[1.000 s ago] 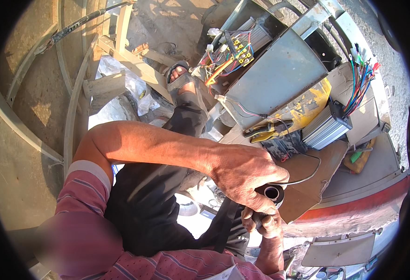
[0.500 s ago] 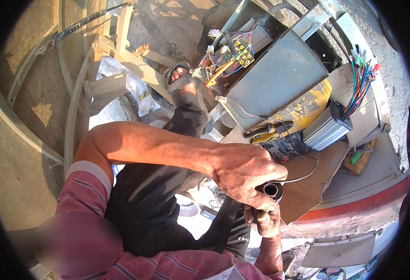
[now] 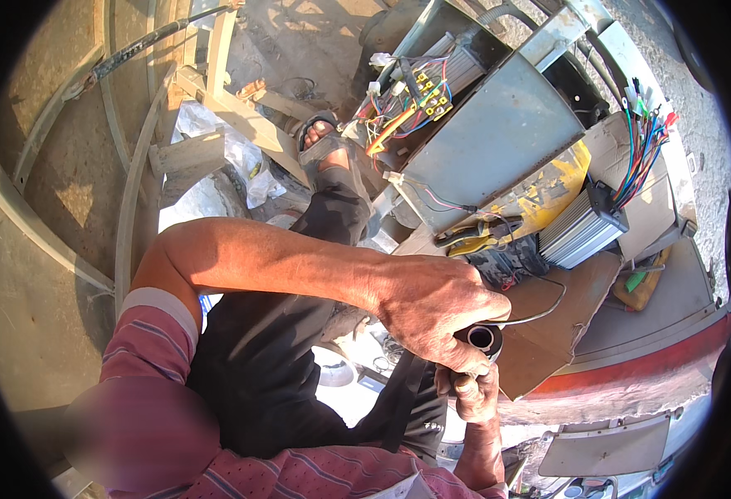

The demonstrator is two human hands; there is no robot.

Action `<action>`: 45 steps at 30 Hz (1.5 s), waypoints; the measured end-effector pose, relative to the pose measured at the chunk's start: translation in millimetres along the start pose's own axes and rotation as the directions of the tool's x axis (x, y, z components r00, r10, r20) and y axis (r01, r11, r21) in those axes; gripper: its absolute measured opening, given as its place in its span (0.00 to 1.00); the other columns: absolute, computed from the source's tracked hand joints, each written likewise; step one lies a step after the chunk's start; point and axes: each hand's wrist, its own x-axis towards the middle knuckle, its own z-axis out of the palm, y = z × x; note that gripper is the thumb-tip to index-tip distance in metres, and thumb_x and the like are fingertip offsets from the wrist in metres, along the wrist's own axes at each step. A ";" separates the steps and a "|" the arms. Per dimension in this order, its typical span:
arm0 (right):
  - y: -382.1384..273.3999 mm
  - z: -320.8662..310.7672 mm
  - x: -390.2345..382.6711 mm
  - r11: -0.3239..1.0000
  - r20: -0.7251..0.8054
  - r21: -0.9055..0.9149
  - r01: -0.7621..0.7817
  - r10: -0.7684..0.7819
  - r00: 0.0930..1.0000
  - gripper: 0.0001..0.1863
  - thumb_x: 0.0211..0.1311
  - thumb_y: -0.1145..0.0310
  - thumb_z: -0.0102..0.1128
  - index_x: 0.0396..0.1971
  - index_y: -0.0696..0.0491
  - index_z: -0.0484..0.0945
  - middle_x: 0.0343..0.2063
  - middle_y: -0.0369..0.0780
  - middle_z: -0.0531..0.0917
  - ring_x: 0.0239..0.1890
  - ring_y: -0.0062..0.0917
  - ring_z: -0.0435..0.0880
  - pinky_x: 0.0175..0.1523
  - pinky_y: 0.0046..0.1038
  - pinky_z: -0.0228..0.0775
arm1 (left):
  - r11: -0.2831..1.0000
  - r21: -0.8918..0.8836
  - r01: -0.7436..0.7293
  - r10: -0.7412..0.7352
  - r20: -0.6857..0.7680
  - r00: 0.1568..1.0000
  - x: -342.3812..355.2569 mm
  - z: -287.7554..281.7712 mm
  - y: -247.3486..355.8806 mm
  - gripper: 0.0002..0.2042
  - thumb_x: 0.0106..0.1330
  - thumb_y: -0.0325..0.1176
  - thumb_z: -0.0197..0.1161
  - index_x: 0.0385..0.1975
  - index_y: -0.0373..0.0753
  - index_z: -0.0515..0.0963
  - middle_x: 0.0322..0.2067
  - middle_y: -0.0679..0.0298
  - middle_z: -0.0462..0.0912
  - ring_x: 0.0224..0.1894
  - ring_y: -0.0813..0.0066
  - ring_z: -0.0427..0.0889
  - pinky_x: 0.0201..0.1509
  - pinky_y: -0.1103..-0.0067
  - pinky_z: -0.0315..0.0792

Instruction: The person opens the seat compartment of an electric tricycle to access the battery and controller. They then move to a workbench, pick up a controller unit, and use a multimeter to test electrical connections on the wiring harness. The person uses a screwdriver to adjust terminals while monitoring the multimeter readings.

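My left hand (image 3: 432,312) reaches across from the left and is closed around a small black roll (image 3: 482,337) with a hollow core, which looks like a roll of electrical tape. A thin dark wire (image 3: 548,309) runs from beside its fingers and curves over a piece of cardboard (image 3: 540,349). Just below the roll, my right hand (image 3: 475,395) is closed, thumb and fingers pressed together close against the left hand. Whatever lies between the right fingers is hidden.
Right of the hands sits a finned silver controller box (image 3: 581,229) with a bundle of coloured wires (image 3: 644,158). Yellow-handled pliers (image 3: 477,237) lie beside a grey metal box (image 3: 498,137). Farther off is a wire-and-connector cluster (image 3: 423,100). A metal frame (image 3: 137,183) stands at left.
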 end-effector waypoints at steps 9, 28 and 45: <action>-6.1 -5.0 -1.1 0.943 0.158 0.272 -0.193 0.154 0.975 0.39 0.53 0.37 0.77 0.43 0.63 0.82 0.25 0.39 0.83 0.20 0.22 0.80 0.30 0.26 0.73 | 0.993 -0.115 -0.019 0.022 0.028 0.999 0.2 -1.2 2.0 0.23 0.65 0.49 0.70 0.30 0.30 0.76 0.23 0.49 0.83 0.27 0.51 0.86 0.30 0.64 0.76; -7.9 -6.5 2.4 0.947 0.173 0.257 -0.192 0.151 0.973 0.35 0.57 0.38 0.75 0.39 0.61 0.82 0.23 0.38 0.82 0.22 0.21 0.80 0.29 0.26 0.71 | 0.995 -0.089 0.035 -0.032 0.034 0.999 0.8 -3.3 0.5 0.24 0.65 0.51 0.70 0.33 0.30 0.77 0.25 0.50 0.84 0.29 0.53 0.86 0.34 0.64 0.76; -3.5 -14.3 2.7 0.946 0.206 0.262 -0.193 0.140 0.968 0.36 0.59 0.39 0.74 0.44 0.64 0.81 0.24 0.39 0.82 0.22 0.21 0.80 0.30 0.25 0.73 | 0.997 -0.068 0.025 -0.023 0.030 0.999 2.7 -1.8 -0.5 0.24 0.66 0.52 0.70 0.32 0.31 0.77 0.25 0.49 0.84 0.29 0.53 0.86 0.34 0.65 0.76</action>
